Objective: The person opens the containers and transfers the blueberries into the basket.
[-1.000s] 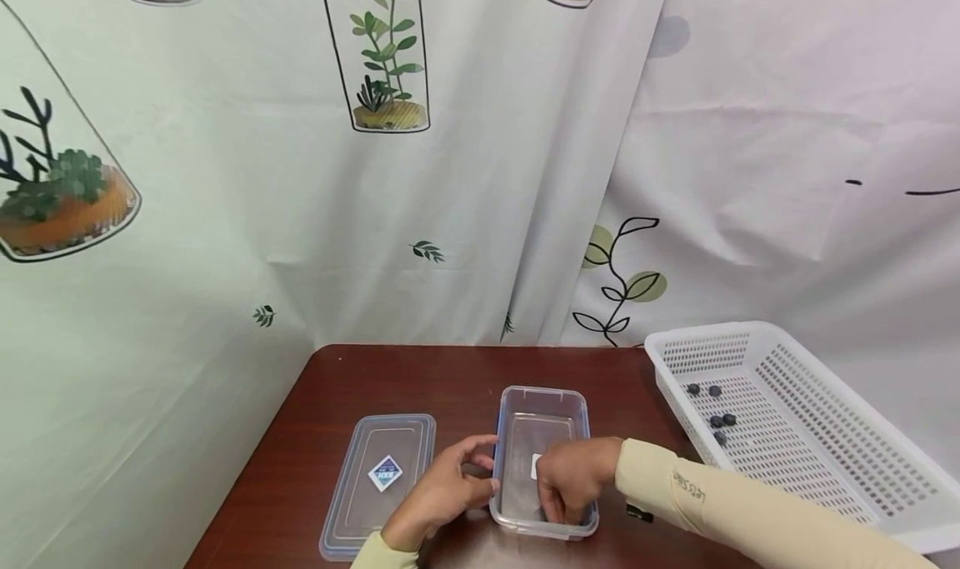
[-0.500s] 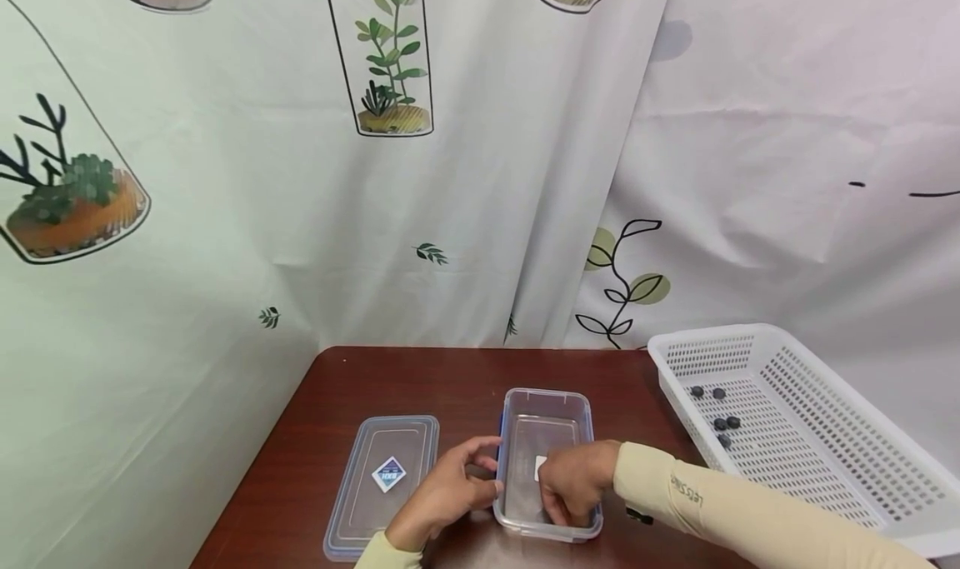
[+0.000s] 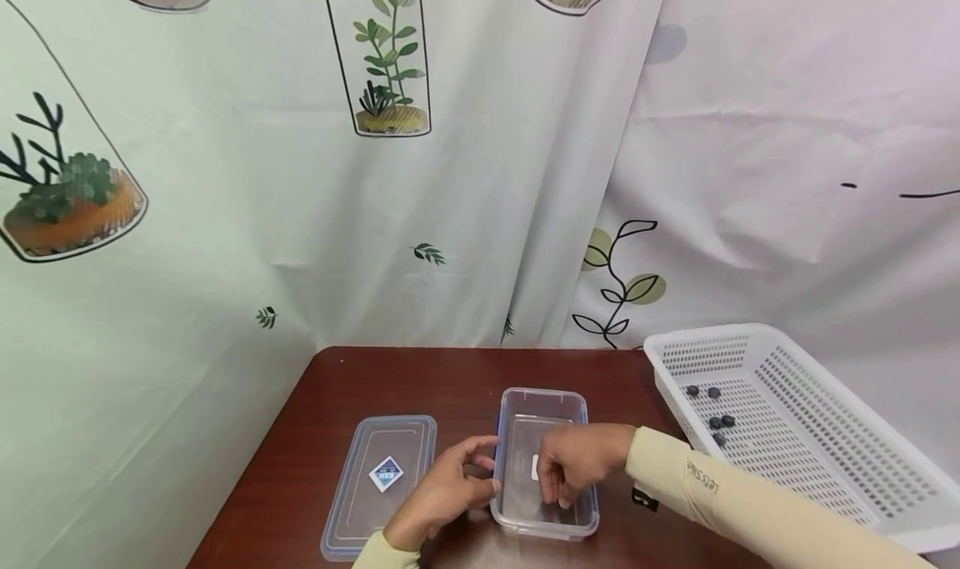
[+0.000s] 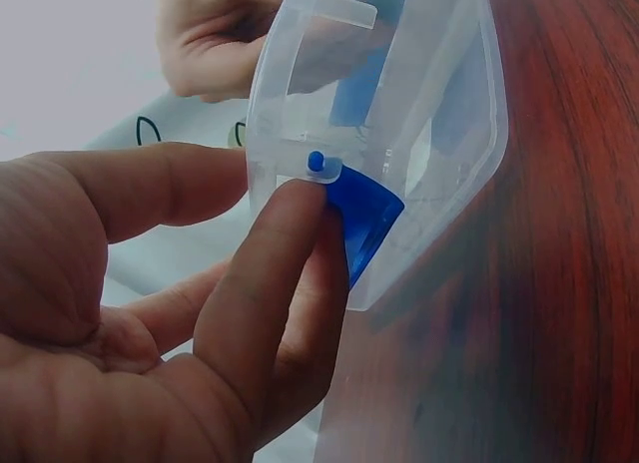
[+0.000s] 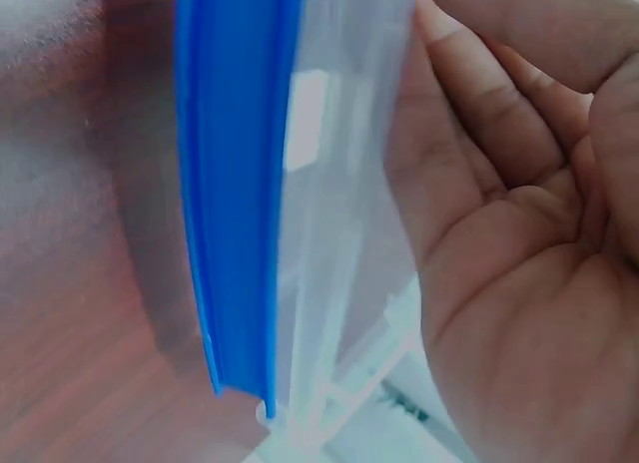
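A clear plastic food container (image 3: 540, 406) with blue side latches stands uncovered on the table. My left hand (image 3: 446, 486) rests its thumb and fingertips against the container's left wall. In the left wrist view, its fingertips (image 4: 300, 199) touch the wall right at a blue latch (image 4: 369, 219). My right hand (image 3: 581, 465) is over the container's near right part, fingers bent and pointing down inside. A dark patch shows just below those fingertips. I cannot tell whether they pinch anything. In the right wrist view, the palm (image 5: 519, 263) shows beyond the container's wall and other latch (image 5: 235, 184).
A clear lid (image 3: 382, 436) with a blue-edged rim and a diamond label lies left of the container. At the right stands a white perforated basket (image 3: 832, 390) holding several small dark round pieces (image 3: 716, 422), blueberry-like. A printed curtain (image 3: 480, 177) hangs behind the table (image 3: 420, 377).
My right hand has risen a little from the container's floor, its fingertips now higher. My left hand stays at the left wall. The basket and lid have not moved.
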`<state>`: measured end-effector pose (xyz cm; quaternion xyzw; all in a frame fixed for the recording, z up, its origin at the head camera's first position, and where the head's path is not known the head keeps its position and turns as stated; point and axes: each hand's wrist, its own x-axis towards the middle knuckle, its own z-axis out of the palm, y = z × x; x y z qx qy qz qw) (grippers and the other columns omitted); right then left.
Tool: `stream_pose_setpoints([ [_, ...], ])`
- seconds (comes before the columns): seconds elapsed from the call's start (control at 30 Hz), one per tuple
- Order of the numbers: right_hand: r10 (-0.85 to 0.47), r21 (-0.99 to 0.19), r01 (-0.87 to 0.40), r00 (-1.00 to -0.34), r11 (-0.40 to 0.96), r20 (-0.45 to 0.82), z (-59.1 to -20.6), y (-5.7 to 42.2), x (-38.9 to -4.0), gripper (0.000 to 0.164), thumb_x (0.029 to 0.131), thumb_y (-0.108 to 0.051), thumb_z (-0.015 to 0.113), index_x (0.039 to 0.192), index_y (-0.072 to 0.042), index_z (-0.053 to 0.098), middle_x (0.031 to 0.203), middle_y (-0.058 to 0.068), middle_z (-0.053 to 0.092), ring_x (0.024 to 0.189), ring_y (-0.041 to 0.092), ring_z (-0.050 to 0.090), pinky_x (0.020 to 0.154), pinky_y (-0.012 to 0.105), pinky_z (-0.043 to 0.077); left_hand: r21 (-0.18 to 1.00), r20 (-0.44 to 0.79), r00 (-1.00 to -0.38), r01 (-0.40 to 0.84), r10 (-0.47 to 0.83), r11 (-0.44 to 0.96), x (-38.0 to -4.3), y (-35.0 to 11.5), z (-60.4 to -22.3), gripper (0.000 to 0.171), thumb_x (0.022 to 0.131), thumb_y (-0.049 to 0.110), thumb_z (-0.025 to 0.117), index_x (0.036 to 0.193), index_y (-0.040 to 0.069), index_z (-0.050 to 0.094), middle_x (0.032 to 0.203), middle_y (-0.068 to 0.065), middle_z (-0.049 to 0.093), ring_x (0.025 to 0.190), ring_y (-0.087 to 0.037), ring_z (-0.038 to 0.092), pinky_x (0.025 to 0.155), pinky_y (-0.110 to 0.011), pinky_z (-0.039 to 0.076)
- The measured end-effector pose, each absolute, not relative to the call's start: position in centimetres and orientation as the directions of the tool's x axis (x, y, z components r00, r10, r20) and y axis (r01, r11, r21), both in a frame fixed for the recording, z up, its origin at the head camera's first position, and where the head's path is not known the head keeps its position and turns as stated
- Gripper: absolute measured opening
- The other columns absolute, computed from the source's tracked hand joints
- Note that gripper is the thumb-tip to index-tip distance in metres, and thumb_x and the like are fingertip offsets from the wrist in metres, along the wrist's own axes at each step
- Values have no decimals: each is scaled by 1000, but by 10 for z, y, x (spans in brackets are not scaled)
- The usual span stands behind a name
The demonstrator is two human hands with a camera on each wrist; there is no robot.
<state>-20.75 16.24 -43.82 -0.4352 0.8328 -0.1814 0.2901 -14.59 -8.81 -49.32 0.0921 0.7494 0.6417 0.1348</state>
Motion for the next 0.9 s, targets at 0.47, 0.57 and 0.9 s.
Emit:
stream_pose_setpoints([
  [0.47,-802,-817,-440,-596,372,-44,-401,204,-233,17,88,-13,85,106,-14,84,100,-1,81,91,10,77,81,27,63,984,-96,-947,-45,308,170,-148,-89,-493,68,85,-5,76,149,0,55,117,-19,64,96,-21,68,73,-32,60],
  [0.57,-775,-829,-428,-631,359,-9,-391,215,-233,21,90,-15,85,110,-10,83,105,4,81,94,12,77,82,28,63,985,-100,-946,-50,309,165,-148,-89,-494,67,85,-5,76,149,-1,55,117,-19,64,97,-21,68,75,-33,61],
  [0.9,-630,-835,-381,-775,396,54,-365,269,-225,25,92,-16,82,115,-7,80,115,13,79,101,13,76,88,26,61,984,-100,-945,-47,311,174,-149,-90,-493,68,85,-3,76,149,0,55,117,-19,64,96,-21,67,77,-35,62],
])
